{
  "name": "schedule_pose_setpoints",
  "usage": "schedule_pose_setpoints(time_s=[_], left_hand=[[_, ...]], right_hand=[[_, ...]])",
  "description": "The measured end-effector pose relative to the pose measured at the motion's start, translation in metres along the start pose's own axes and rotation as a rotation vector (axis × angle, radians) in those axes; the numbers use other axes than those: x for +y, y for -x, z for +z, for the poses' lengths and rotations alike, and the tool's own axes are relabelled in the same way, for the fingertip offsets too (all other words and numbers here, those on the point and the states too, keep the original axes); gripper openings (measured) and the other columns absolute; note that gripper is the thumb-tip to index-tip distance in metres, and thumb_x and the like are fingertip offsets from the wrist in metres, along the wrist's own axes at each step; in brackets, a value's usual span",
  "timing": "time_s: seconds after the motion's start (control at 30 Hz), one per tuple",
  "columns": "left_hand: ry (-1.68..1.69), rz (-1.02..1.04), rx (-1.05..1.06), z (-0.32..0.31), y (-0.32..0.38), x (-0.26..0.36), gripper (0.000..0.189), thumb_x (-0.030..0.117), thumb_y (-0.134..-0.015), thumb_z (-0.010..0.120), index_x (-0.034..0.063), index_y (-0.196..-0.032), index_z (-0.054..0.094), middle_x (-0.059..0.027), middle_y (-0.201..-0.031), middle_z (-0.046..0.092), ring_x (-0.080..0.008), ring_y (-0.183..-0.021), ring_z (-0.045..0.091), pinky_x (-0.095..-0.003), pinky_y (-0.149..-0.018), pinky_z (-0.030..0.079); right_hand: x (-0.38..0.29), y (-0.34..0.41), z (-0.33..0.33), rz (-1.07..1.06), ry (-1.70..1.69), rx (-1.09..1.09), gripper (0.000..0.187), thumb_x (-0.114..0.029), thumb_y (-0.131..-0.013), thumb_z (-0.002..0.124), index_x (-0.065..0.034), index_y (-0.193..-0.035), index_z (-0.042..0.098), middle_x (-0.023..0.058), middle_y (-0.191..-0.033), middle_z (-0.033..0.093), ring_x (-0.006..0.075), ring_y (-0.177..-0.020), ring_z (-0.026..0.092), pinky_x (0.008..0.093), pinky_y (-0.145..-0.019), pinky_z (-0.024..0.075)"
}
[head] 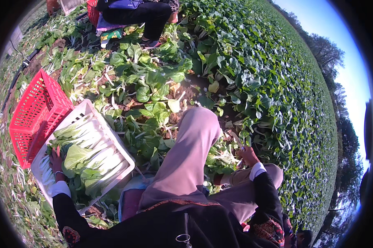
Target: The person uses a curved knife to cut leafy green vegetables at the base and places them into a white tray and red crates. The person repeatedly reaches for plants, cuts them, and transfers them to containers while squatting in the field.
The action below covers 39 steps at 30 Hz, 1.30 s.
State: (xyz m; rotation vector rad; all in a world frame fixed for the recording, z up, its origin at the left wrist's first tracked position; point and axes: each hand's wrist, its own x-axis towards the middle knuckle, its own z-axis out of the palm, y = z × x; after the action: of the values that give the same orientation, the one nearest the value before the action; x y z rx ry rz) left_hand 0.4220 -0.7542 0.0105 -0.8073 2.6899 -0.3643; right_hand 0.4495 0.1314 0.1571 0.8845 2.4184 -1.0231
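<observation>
My left hand (55,161) lies palm down on leafy greens at the left side of a white plastic crate (129,166). Its fingers are slightly apart, and I see nothing gripped in them. Rows of bok choy (96,155) fill the crate, white stalks side by side with green leaves. My right hand (248,156) is closed around the handle of what looks like a small knife (235,138). The blade points up and left, over cut stalks and loose leaves (222,155) on the ground beside my bent knee.
A red plastic crate (39,121) leans tilted against the white one. Standing bok choy (267,102) covers the field on the right. Trimmed leaves (152,90) litter the soil ahead. Another person (155,18) sits at the top, and a black hose (17,74) runs along the left.
</observation>
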Motion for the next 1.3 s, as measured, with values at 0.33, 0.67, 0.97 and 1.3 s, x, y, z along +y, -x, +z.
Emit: schedule_pose_setpoints(time_s=[0.33,0.67,0.97,1.3], left_hand=[[0.468,0.271,-0.215,-0.07,-0.039,-0.058,0.065,0.038,-0.082,0.059,0.0022,-0.133,0.043,-0.0238,-0.132,0.044,-0.0368,-0.122,0.043,-0.0431,-0.102,0.034],[0.556,0.695,0.11,-0.305,-0.073,0.228,0.039,0.017,-0.078,0.067,-0.0033,-0.111,0.06,-0.0125,-0.091,0.064,-0.0208,-0.083,0.059,-0.0327,-0.077,0.047],[0.321,1.896,0.133,-0.39,0.237,0.669,0.032,0.015,-0.078,0.062,0.001,-0.107,0.059,-0.0171,-0.104,0.061,-0.0355,-0.094,0.06,-0.04,-0.082,0.049],[0.267,2.375,-0.265,-0.278,0.458,0.883,0.016,0.014,-0.079,0.056,0.0044,-0.092,0.06,-0.0127,-0.088,0.059,-0.0326,-0.083,0.06,-0.0426,-0.076,0.048]], right_hand=[[-0.008,-0.026,-0.054,-0.041,-0.032,-0.131,0.018,-0.017,-0.079,0.06,-0.0013,-0.087,0.056,0.0059,-0.063,0.06,0.0116,-0.045,0.051,0.0282,-0.039,0.0389],[0.105,-0.056,-0.183,0.093,-0.063,0.159,0.018,-0.019,-0.079,0.059,-0.0028,-0.086,0.056,0.0049,-0.058,0.052,0.0147,-0.043,0.048,0.0301,-0.036,0.0356],[0.158,-0.193,-0.042,0.221,-0.414,0.483,0.037,-0.026,-0.074,0.059,0.0061,-0.092,0.059,0.0249,-0.086,0.064,0.039,-0.086,0.063,0.0416,-0.078,0.0485],[0.18,-0.303,0.056,-0.08,-0.49,0.536,0.023,-0.022,-0.083,0.057,-0.0001,-0.087,0.053,0.0151,-0.087,0.06,0.0274,-0.077,0.06,0.0409,-0.065,0.0466]])
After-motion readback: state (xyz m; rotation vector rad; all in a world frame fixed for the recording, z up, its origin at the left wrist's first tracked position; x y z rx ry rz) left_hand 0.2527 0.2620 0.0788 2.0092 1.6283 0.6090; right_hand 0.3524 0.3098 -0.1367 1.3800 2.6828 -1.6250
